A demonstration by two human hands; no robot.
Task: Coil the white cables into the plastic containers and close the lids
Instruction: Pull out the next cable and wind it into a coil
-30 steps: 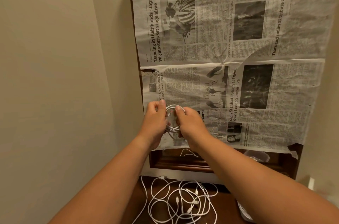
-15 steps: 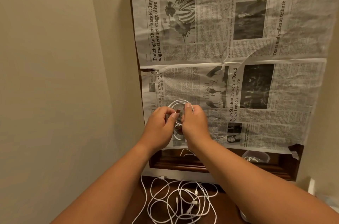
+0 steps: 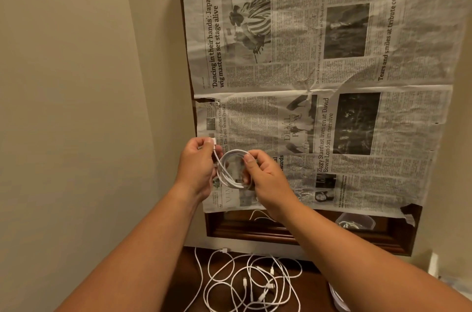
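Where the beige wall (image 3: 76, 107) ends, the left hand (image 3: 196, 168) is raised with its fingers curled. It pinches the plug end (image 3: 213, 142) of a white cable between thumb and fingertips. Just to its right, the coil (image 3: 236, 151) of that cable is held in the air between both hands, made of several loops. The right hand (image 3: 268, 179) grips the coil's right side, thumb pressed on the loops and fingers curled behind them. Below the forearms, a tangle of loose white cables (image 3: 250, 283) lies on the dark wooden surface (image 3: 184, 286). Farther right hangs a newspaper (image 3: 357, 76). Under its lower edge a clear plastic container (image 3: 356, 222) shows, with what looks like white cable inside.
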